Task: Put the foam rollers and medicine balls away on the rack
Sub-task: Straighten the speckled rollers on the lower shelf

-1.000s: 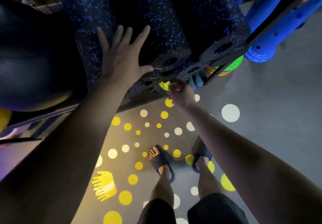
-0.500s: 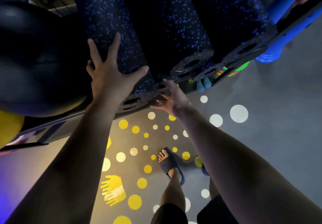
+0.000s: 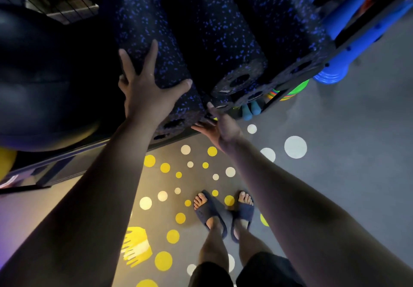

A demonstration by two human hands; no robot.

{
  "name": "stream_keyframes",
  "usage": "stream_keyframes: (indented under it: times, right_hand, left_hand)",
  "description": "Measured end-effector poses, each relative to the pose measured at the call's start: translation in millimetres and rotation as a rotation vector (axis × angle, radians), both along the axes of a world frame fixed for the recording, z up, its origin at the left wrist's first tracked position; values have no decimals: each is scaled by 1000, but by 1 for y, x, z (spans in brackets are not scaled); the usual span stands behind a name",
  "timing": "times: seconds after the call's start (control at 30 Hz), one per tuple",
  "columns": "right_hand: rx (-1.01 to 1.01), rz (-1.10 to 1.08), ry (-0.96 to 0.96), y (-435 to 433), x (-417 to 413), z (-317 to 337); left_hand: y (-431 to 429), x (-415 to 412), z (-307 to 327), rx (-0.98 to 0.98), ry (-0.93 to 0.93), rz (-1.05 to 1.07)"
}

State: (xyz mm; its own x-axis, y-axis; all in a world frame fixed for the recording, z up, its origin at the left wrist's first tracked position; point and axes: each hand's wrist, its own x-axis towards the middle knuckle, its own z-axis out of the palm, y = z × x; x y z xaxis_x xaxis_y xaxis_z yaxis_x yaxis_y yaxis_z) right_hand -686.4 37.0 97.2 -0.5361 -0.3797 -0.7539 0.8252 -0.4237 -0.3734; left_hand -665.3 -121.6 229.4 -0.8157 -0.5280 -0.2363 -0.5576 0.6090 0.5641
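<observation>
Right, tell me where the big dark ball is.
The ball sits far left in the head view, on the rack, beside the foam roller under the left hand.

1 head cam, fwd-down, close

Speckled foam rollers (image 3: 223,41) side by side from 11 to 1 o'clock, big dark ball (image 3: 44,85) blocking 9 o'clock, open floor (image 3: 346,152) from 3 to 6 o'clock
</observation>
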Motion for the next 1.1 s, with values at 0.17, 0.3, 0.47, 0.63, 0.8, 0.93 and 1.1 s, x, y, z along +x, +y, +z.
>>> stream_keyframes:
  times: [0.17, 0.3, 0.47, 0.63, 0.8, 0.93, 1.1]
  right_hand:
    - [56, -12, -5, 2, 5, -8]
    - [169, 96, 41, 3, 3, -3]
    - [286, 230, 128, 12, 10, 5]
    - [594, 342, 338, 23, 15, 20]
    - [709, 384, 872, 30, 16, 39]
    - [866, 460, 1046, 23, 5, 44]
    - [1021, 380, 1085, 19, -14, 61]
  left_hand:
    - [4, -2, -2, -15, -2, 3]
    - [14, -10, -6, -23, -10, 16]
    - [21, -15, -9, -27, 6, 27]
    - [5, 4, -11, 151, 320, 159]
    - [-7, 56, -36, 238, 277, 60]
    - [7, 61, -47, 195, 253, -29]
    - [-2, 47, -50, 131, 326, -4]
